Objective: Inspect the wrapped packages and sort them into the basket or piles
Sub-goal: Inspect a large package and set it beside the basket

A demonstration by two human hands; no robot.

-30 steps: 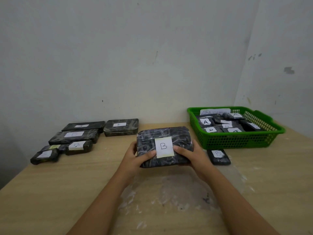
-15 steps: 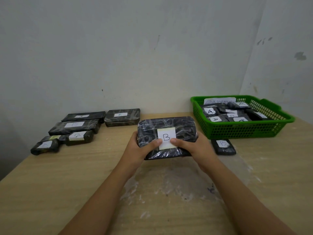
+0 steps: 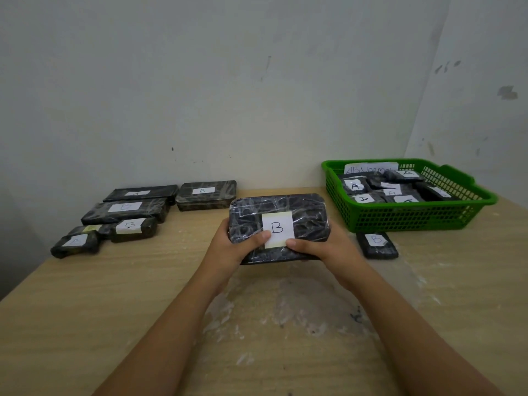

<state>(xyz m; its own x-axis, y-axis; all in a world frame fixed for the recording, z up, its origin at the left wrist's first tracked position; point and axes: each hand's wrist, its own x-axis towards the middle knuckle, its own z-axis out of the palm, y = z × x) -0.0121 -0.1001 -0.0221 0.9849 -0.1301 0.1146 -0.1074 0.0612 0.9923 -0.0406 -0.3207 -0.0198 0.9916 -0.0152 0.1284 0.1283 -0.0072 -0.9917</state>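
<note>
Working from the wooden table (image 3: 85,310) down to the smallest parcel, we see our held package higher and tipped more toward us than a second ago, its B label now squarely readable. The green basket (image 3: 411,218) sits at the far right, holding several wrapped parcels marked A plus a sheet that seems to read "ABNormal". The piles (image 3: 134,212) lie well apart on the left, near the wall, with labels showing A and B.

The large wrapped package (image 3: 278,224) is centre, lifted clear of the table. Our left hand (image 3: 231,250) grips its left end, thumb curled over the top beside the label; our right hand (image 3: 323,250) grips the right end likewise, thumb touching the label's lower edge.

A small B parcel (image 3: 376,244) lies on the table just in front of the basket.

We judge the tilt means inspection is under way: the letter is read, the wrap condition probably being checked, and the basket-or-pile choice not yet made.
</note>
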